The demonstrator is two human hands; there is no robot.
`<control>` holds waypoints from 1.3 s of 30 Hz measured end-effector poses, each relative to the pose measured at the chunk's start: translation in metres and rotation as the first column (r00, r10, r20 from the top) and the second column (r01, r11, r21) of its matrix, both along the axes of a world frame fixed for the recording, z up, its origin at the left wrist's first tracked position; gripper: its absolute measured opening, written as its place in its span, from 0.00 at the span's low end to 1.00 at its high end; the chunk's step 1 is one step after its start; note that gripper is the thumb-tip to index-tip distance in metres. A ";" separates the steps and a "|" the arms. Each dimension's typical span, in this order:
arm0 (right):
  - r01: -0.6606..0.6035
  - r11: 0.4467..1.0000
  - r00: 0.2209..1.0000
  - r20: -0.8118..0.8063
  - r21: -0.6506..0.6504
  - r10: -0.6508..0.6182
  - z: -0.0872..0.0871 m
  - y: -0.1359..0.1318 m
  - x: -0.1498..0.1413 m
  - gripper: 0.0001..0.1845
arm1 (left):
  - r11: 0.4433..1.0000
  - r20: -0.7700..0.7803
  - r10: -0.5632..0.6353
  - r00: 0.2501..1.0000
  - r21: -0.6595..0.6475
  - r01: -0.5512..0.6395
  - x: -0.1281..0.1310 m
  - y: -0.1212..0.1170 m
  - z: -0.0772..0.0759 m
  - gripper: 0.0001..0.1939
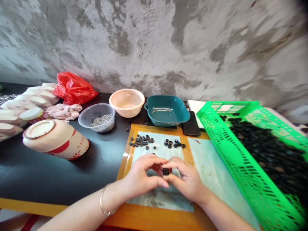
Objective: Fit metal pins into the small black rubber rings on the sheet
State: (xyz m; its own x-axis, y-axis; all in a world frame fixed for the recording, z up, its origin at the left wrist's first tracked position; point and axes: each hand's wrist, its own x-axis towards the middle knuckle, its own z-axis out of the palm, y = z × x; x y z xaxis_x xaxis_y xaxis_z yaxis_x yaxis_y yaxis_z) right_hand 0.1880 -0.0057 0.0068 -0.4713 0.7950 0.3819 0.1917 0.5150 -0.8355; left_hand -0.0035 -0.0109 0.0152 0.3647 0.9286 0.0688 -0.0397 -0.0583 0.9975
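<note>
- Head view, held item: you pinch a small black rubber ring at mid-mat, between your two hands, just above the mat; its exact material is hard to tell.
- Grip: your left hand and right hand are curled inward, fingertips closed on the ring from both sides.
- Work surface: a glossy plastic-covered mat with an orange border, holding two loose clusters of dark rings.
- Right of you: a bright green perforated plastic basket, tilted, heaped with dark rings.
- Beyond the mat: a clear plastic bowl of grey grain-like bits, a peach bowl, a teal square dish.
- Left: a cream-and-red tub lying on its side, on a black tabletop; a crumpled red plastic bag behind.
</note>
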 end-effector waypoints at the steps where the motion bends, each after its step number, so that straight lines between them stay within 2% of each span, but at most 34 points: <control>1: -0.001 1.000 1.000 -0.012 -0.023 0.001 0.000 0.001 0.002 0.09 | 1.000 0.016 0.008 1.000 0.008 -0.009 -0.001 0.002 -0.001 0.25; 3: 0.054 0.994 0.994 -0.086 -0.091 -0.061 0.003 0.006 0.010 0.12 | 0.997 -0.019 0.055 0.998 0.046 -0.054 -0.003 0.006 -0.002 0.19; 5: 0.168 0.969 0.935 -0.283 -0.179 -0.215 0.010 0.015 0.026 0.11 | 0.989 -0.124 0.133 0.983 0.087 -0.123 -0.005 0.011 -0.004 0.13; 6: 0.228 0.946 0.851 -0.425 -0.231 -0.309 0.015 0.021 0.036 0.11 | 0.983 -0.184 0.174 0.968 0.098 -0.158 -0.006 0.014 -0.005 0.11; 8: 0.297 0.889 0.590 -0.665 -0.349 -0.458 0.025 0.035 0.056 0.20 | 0.972 -0.293 0.232 0.927 0.113 -0.207 -0.008 0.019 -0.009 0.09; 9: 0.311 0.866 0.492 -0.713 -0.391 -0.499 0.028 0.041 0.063 0.25 | 0.969 -0.343 0.244 0.907 0.129 -0.212 -0.009 0.021 -0.011 0.09; 10: 0.309 0.845 0.455 -0.712 -0.437 -0.535 0.030 0.046 0.067 0.28 | 0.966 -0.390 0.250 0.886 0.155 -0.205 -0.009 0.023 -0.013 0.09; 11: 0.309 0.820 0.475 -0.669 -0.482 -0.572 0.029 0.048 0.067 0.28 | 0.963 -0.431 0.254 0.866 0.193 -0.187 -0.010 0.025 -0.016 0.09; 12: 0.304 0.801 0.553 -0.589 -0.516 -0.589 0.026 0.048 0.063 0.26 | 0.959 -0.468 0.256 0.846 0.236 -0.159 -0.011 0.027 -0.018 0.10; 13: 0.289 0.791 0.675 -0.471 -0.540 -0.568 0.022 0.046 0.056 0.20 | 0.952 -0.503 0.256 0.826 0.278 -0.126 -0.012 0.028 -0.021 0.11; 14: 0.281 0.801 0.799 -0.334 -0.528 -0.501 0.016 0.042 0.046 0.15 | 0.945 -0.539 0.256 0.803 0.316 -0.090 -0.013 0.029 -0.023 0.12; 15: 0.251 0.828 0.913 -0.161 -0.501 -0.374 0.011 0.036 0.034 0.11 | 0.936 -0.578 0.257 0.774 0.347 -0.052 -0.014 0.029 -0.024 0.12; 16: 0.221 0.871 0.970 0.005 -0.438 -0.244 0.005 0.029 0.022 0.07 | 0.928 -0.618 0.258 0.743 0.372 -0.013 -0.014 0.029 -0.025 0.13; 17: 0.207 0.916 0.975 0.145 -0.344 -0.166 0.001 0.022 0.011 0.04 | 0.920 -0.655 0.259 0.710 0.390 0.025 -0.014 0.029 -0.026 0.14; 19: 0.115 0.979 0.932 0.360 -0.167 -0.048 -0.006 0.010 -0.006 0.03 | 0.908 -0.711 0.257 0.655 0.409 0.088 -0.012 0.029 -0.026 0.14; 21: 0.019 0.999 0.868 0.497 -0.046 0.006 -0.011 0.004 -0.014 0.02 | 0.901 -0.740 0.250 0.624 0.413 0.130 -0.011 0.028 -0.026 0.12; 23: -0.037 0.999 0.814 0.580 0.021 0.018 -0.014 0.002 -0.015 0.02 | 0.900 -0.747 0.243 0.618 0.411 0.143 -0.009 0.028 -0.026 0.11; 25: -0.049 0.998 0.794 0.607 0.050 0.009 -0.016 0.003 -0.014 0.03 | 0.909 -0.719 0.232 0.655 0.400 0.117 -0.009 0.028 -0.026 0.11; 28: 0.013 1.000 0.842 0.539 -0.005 -0.008 -0.017 0.006 -0.009 0.04 | 0.949 -0.594 0.214 0.775 0.314 -0.022 -0.008 0.029 -0.026 0.10; 29: 0.053 0.998 0.870 0.492 -0.047 -0.023 -0.016 0.008 -0.007 0.05 | 0.967 -0.530 0.201 0.824 0.239 -0.082 -0.007 0.029 -0.024 0.10; 31: 0.134 0.980 0.926 0.370 -0.145 -0.072 -0.013 0.011 -0.004 0.05 | 0.986 -0.345 0.153 0.926 -0.011 -0.167 -0.005 0.027 -0.020 0.10; 33: 0.193 0.951 0.961 0.241 -0.242 -0.134 -0.009 0.014 -0.002 0.07 | 0.939 -0.088 0.114 0.990 -0.317 -0.136 -0.002 0.025 -0.016 0.13; 35: 0.216 0.913 0.975 0.130 -0.346 -0.181 -0.006 0.017 -0.001 0.07 | 0.850 0.133 0.122 0.984 -0.525 -0.035 0.000 0.022 -0.011 0.16; 37: 0.198 0.863 0.977 0.024 -0.465 -0.212 -0.006 0.018 -0.001 0.05 | 0.784 0.239 0.144 0.960 -0.620 0.037 0.001 0.020 -0.009 0.17; 39: 0.155 0.812 0.971 -0.064 -0.563 -0.230 -0.008 0.019 -0.002 0.09 | 0.740 0.275 0.159 0.948 -0.668 0.069 0.002 0.018 -0.008 0.17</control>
